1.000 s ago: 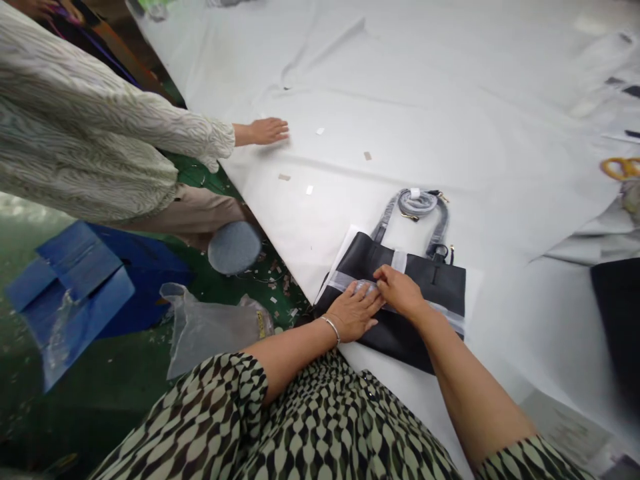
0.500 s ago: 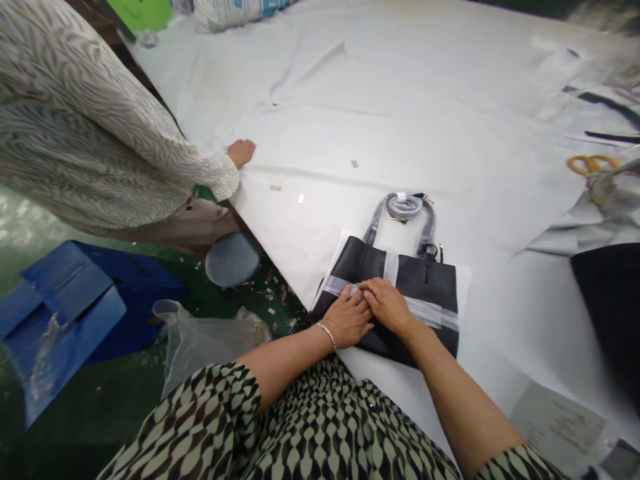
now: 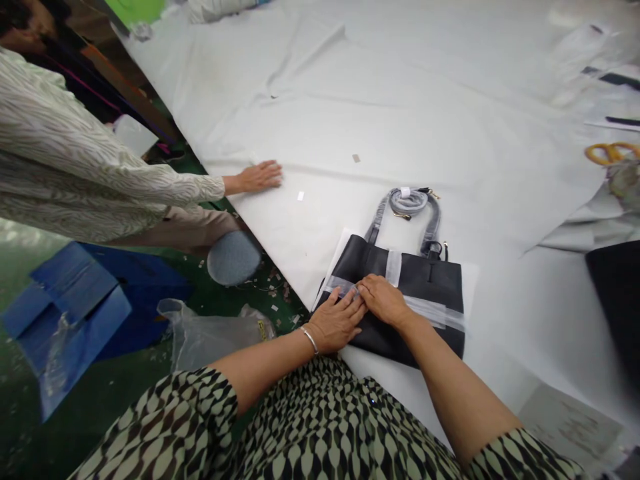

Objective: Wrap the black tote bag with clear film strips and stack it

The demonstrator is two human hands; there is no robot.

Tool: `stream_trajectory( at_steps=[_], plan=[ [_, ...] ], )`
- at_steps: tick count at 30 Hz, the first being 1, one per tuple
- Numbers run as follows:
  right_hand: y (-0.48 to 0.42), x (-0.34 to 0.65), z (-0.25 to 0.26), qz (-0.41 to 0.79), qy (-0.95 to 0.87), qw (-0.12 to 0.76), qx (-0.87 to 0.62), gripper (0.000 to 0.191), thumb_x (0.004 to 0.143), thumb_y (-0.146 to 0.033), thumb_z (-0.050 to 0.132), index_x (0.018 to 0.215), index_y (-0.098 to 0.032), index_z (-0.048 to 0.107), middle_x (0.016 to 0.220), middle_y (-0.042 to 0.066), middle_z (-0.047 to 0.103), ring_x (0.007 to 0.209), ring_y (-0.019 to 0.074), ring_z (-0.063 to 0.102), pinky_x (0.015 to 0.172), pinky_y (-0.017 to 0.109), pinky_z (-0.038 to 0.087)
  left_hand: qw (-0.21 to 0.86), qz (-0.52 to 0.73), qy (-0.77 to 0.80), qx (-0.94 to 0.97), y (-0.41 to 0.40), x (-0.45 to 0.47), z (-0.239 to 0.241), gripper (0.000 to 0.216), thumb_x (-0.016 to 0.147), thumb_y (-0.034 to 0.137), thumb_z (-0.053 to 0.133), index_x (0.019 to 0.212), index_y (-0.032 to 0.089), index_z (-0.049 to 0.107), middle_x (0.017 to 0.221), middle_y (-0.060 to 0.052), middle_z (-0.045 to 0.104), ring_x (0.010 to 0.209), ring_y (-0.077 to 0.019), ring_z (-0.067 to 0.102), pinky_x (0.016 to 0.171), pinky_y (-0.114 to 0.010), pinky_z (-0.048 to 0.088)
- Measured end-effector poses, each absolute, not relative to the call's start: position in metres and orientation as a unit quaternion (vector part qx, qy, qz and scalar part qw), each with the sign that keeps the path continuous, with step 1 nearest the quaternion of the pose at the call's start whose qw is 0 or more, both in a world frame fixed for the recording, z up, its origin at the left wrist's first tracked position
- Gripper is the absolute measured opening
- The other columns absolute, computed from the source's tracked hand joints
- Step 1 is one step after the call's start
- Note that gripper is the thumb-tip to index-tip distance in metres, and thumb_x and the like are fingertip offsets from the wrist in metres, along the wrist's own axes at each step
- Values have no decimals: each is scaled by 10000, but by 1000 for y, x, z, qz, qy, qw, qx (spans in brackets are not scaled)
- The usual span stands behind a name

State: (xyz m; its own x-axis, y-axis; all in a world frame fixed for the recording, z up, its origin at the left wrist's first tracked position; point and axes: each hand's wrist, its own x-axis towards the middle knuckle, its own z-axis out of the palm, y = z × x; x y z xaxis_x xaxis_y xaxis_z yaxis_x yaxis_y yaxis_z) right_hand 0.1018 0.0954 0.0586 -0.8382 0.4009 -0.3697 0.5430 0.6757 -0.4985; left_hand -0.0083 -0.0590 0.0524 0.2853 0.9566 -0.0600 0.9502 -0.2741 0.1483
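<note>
A black handbag (image 3: pixel 430 283) lies flat on the white table sheet (image 3: pixel 400 100), its wrapped grey handles (image 3: pixel 410 203) pointing away from me. A clear plastic strip (image 3: pixel 435 311) crosses the bag's front. My left hand (image 3: pixel 336 321) rests flat on the bag's near left corner, fingers spread over the strip's end. My right hand (image 3: pixel 383 299) lies beside it on the strip, fingers curled down and pressing; whether they pinch the strip is unclear.
Another person's hand (image 3: pixel 257 177) lies flat on the table's left edge. A grey stool (image 3: pixel 234 257), blue boxes (image 3: pixel 75 300) and a plastic bag (image 3: pixel 210 337) sit on the green floor. Yellow scissors (image 3: pixel 611 153) lie far right. A dark bag (image 3: pixel 617 300) sits right.
My hands stayed together on the strip, shifting slightly left along the bag. The other person's hand drew back to the table edge, then reached out flat onto the sheet again.
</note>
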Motion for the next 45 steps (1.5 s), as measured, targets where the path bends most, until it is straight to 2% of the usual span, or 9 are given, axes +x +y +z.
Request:
stream_trajectory(
  at_steps=[5,9,15,18,22,26,36,40,45],
  plan=[
    [95,101,55,-314,903,82,282,369,974,-252,326,977,-185,690,1012,88,658,963,212,580,875,325,425,97,-2,498,862,-36,-36,68,628,905,431,526,1397,64,392,1388,-188,505,1365,-320,334,1117,-531,244],
    [87,102,59,-311,896,34,316,320,956,-238,373,950,-180,688,973,84,667,939,213,586,879,333,440,138,-14,414,900,-14,-58,73,591,902,416,533,1396,118,409,1392,-161,511,1345,-298,372,1096,-488,274],
    [53,159,78,-189,821,-258,474,282,918,-271,466,1146,-179,602,1236,103,596,1178,237,503,1047,415,366,176,1,360,916,-1,-77,59,602,931,463,462,1446,173,350,1421,-115,497,1354,-288,386,1127,-497,213],
    [37,213,75,-106,701,-318,629,470,882,-420,525,1271,-156,519,1345,161,509,1277,295,436,1080,511,315,182,10,359,915,-1,-80,52,605,949,484,409,1466,185,312,1453,-100,465,1368,-290,366,1136,-505,177],
    [26,261,53,-221,518,-262,784,719,732,-564,640,1291,-131,505,1236,173,587,1179,312,532,1006,474,416,180,14,359,916,-1,-81,47,586,959,494,381,1463,200,322,1456,-86,464,1371,-274,363,1143,-494,153],
    [30,264,33,-354,446,-240,786,654,611,-492,744,1158,-161,605,1055,112,683,1016,286,628,897,411,504,168,17,361,917,0,-80,46,584,956,521,381,1455,222,341,1454,-68,470,1363,-261,375,1134,-475,174],
    [130,285,57,-372,496,-279,733,581,619,-358,742,1135,-112,640,1005,101,713,909,240,669,795,344,539,122,96,468,870,5,-28,50,537,945,471,430,1408,200,434,1383,-104,542,1347,-278,403,1121,-502,244],
    [201,306,76,-333,560,-248,717,428,667,-248,725,1068,-105,676,1002,108,699,945,231,642,850,340,487,116,100,524,838,24,26,50,668,919,604,384,1414,158,420,1413,-134,507,1400,-304,320,1137,-551,222],
    [216,303,83,-253,593,-212,734,276,780,-141,598,1049,-119,657,1129,152,644,1092,280,551,995,472,379,148,47,506,849,40,54,56,831,849,721,396,1439,137,378,1444,-166,461,1382,-339,341,1098,-567,274]
  ],
)
